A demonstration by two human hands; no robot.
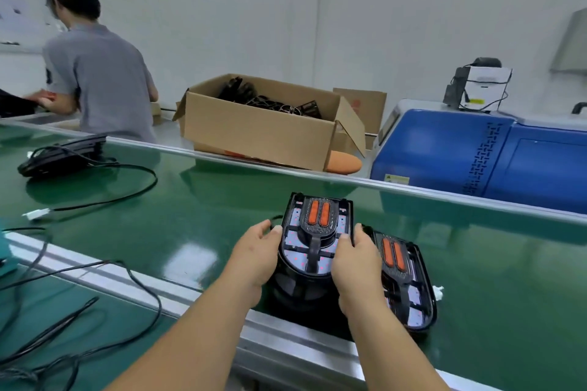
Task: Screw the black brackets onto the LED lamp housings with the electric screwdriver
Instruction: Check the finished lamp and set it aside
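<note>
The lamp housing (314,244) sits between both hands above the near edge of the green belt (190,219), its black bracket (317,225) facing up. A second lamp housing (406,282) lies at 4 o'clock, just beside the right hand (352,267). The yellow label (397,179) on the blue machine (476,155) at 2 o'clock is too small to read. The left hand (254,257) grips the housing's rim at 9 o'clock and the right hand grips it at 3 o'clock, fingers curled round the edges.

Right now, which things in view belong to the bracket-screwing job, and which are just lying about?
Job: held lamp housing, gripped by left hand and right hand; second lamp housing beside it. No screwdriver in view.
Lying about: cardboard box of black parts, blue machine, loose cables, black unit far left.
</note>
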